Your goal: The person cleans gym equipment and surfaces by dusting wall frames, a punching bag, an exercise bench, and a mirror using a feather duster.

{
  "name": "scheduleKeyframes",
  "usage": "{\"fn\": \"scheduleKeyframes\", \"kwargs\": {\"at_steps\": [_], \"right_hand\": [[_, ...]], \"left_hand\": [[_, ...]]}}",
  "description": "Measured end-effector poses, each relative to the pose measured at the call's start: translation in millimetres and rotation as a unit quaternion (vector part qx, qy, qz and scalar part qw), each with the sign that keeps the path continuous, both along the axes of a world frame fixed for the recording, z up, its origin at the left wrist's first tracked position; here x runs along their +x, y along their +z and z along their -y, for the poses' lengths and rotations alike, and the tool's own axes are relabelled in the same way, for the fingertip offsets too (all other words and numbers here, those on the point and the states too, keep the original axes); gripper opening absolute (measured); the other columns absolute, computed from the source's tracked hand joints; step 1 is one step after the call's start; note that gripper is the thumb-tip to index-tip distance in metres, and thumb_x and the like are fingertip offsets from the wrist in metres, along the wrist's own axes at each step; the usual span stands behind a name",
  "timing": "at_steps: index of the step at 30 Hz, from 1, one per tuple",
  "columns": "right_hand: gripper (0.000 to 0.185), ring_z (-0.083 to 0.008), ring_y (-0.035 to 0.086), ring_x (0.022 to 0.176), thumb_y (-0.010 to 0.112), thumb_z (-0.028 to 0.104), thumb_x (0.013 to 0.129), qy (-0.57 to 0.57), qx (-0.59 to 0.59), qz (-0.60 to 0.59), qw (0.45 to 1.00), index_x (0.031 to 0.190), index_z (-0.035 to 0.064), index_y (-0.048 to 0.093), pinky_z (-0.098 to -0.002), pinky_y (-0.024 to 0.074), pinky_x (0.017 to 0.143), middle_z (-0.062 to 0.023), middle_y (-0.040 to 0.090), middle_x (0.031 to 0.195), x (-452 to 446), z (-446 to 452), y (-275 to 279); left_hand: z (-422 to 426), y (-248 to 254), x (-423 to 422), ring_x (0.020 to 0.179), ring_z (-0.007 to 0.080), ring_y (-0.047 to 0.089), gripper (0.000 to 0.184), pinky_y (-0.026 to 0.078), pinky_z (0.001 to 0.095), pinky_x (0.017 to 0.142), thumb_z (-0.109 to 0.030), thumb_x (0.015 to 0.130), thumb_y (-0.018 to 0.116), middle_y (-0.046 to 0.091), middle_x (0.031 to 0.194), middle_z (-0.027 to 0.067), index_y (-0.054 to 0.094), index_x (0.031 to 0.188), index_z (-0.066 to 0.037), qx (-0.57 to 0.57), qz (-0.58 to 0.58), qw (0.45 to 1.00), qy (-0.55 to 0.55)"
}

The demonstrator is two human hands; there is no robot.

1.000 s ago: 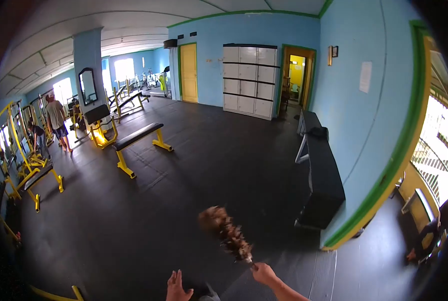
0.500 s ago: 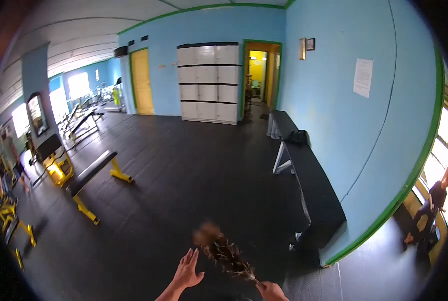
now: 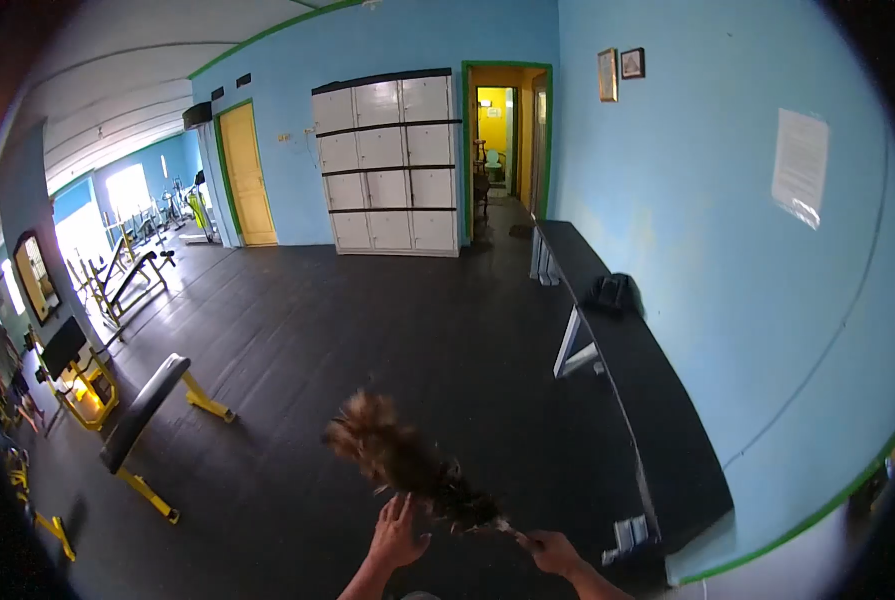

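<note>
A brown feather duster (image 3: 397, 455) slants over the dark floor at the lower middle, its bushy end up and to the left. My right hand (image 3: 554, 553) is closed round its handle at the lower right end. Just below the feathers is my left hand (image 3: 398, 535), palm toward the duster and fingers extended; its fingertips meet the feathers' edge in the view, and whether they touch cannot be made out.
A long black bench (image 3: 647, 400) with a black bag (image 3: 612, 294) runs along the right wall. White lockers (image 3: 389, 165) stand at the back beside an open doorway. A padded gym bench (image 3: 147, 412) with yellow legs is at the left, and a person (image 3: 12, 365) stands at the far left.
The view has turned right and come nearer the black bench. My left hand has risen from the lower edge toward the duster, which my right hand still holds.
</note>
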State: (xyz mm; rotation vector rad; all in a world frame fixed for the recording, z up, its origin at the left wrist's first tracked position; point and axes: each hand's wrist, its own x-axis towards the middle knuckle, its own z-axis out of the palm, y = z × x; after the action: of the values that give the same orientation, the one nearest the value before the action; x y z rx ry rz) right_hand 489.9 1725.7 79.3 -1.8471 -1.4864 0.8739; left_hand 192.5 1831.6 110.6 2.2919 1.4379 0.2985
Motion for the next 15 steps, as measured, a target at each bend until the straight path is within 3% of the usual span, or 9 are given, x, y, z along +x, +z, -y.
{"fn": "scheduleKeyframes", "kwargs": {"at_steps": [2,5,9,10,11,12,14,15], "right_hand": [[0.033,-0.0279,0.057,0.056,0.053,0.033,0.090,0.008,0.001,-0.049,0.999,0.085,0.0036,0.066,-0.0408,0.0404,0.053,-0.0167,0.058,0.062,-2.5,-59.2,35.2],[0.029,-0.0274,0.057,0.056,0.053,0.033,0.090,-0.037,-0.041,0.052,0.997,0.089,0.0074,0.067,-0.0406,0.0415,0.054,-0.0160,0.058,0.063,17.9,-151.5,-11.3],[0.035,-0.0220,0.054,0.053,0.050,0.032,0.092,-0.038,-0.092,0.045,0.994,0.078,0.0011,0.058,-0.0379,0.0411,0.051,-0.0127,0.057,0.064,32.9,-225.8,-8.1],[0.031,-0.0240,0.057,0.057,0.052,0.032,0.090,-0.026,-0.009,0.021,0.999,0.081,0.0039,0.061,-0.0392,0.0422,0.054,-0.0142,0.059,0.066,39.1,-240.4,-16.9],[0.027,-0.0260,0.060,0.061,0.055,0.032,0.089,-0.015,0.074,0.003,0.997,0.083,0.0066,0.063,-0.0405,0.0432,0.057,-0.0157,0.061,0.069,45.8,-258.2,-7.0],[0.027,-0.0260,0.060,0.061,0.055,0.032,0.089,-0.035,0.077,0.010,0.996,0.083,0.0066,0.063,-0.0405,0.0432,0.057,-0.0157,0.061,0.069,54.4,-274.5,2.3],[0.024,-0.0304,0.057,0.066,0.052,0.022,0.088,-0.120,0.096,0.010,0.988,0.090,0.0009,0.064,-0.0390,0.0435,0.060,-0.0183,0.061,0.076,62.4,-309.1,42.2],[0.024,-0.0304,0.057,0.066,0.052,0.022,0.088,-0.139,0.095,0.012,0.986,0.090,0.0009,0.064,-0.0390,0.0435,0.060,-0.0183,0.061,0.076,76.9,-326.8,31.7]], "left_hand": [[-50.6,0.6,6.0,0.130,0.0404,0.024,0.090,0.025,0.0468,0.105,-0.032,0.072,0.068,0.018,0.143,0.0248,0.017,0.141,-0.004,-0.008,0.014,1.000,0.000],[-124.6,-13.3,21.3,0.130,0.0406,0.024,0.089,0.025,0.0470,0.105,-0.032,0.072,0.068,0.018,0.143,0.0244,0.018,0.141,-0.004,-0.002,0.044,0.999,-0.005],[-239.3,-15.4,41.8,0.130,0.0419,0.023,0.088,0.023,0.0475,0.106,-0.033,0.072,0.067,0.019,0.143,0.0239,0.019,0.141,-0.006,0.036,0.102,0.993,-0.046],[-274.2,-6.4,49.6,0.130,0.0419,0.023,0.088,0.023,0.0475,0.106,-0.033,0.072,0.067,0.019,0.143,0.0239,0.019,0.141,-0.006,0.043,0.101,0.992,-0.064],[-307.0,5.2,62.6,0.131,0.0421,0.019,0.091,0.024,0.0493,0.105,-0.036,0.073,0.067,0.013,0.145,0.0225,0.015,0.142,-0.008,-0.033,-0.019,0.993,-0.113],[-333.5,12.4,79.3,0.133,0.0423,0.016,0.094,0.025,0.0511,0.105,-0.040,0.075,0.067,0.007,0.147,0.0211,0.011,0.143,-0.010,-0.109,-0.138,0.971,-0.160],[-379.7,25.9,112.7,0.132,0.0430,0.016,0.095,0.025,0.0518,0.105,-0.041,0.074,0.067,0.007,0.147,0.0214,0.010,0.144,-0.009,-0.114,-0.095,0.970,-0.191],[-404.7,32.0,129.5,0.132,0.0437,0.017,0.097,0.024,0.0526,0.105,-0.043,0.074,0.067,0.007,0.147,0.0217,0.009,0.144,-0.009,-0.120,-0.057,0.971,-0.200]]}}
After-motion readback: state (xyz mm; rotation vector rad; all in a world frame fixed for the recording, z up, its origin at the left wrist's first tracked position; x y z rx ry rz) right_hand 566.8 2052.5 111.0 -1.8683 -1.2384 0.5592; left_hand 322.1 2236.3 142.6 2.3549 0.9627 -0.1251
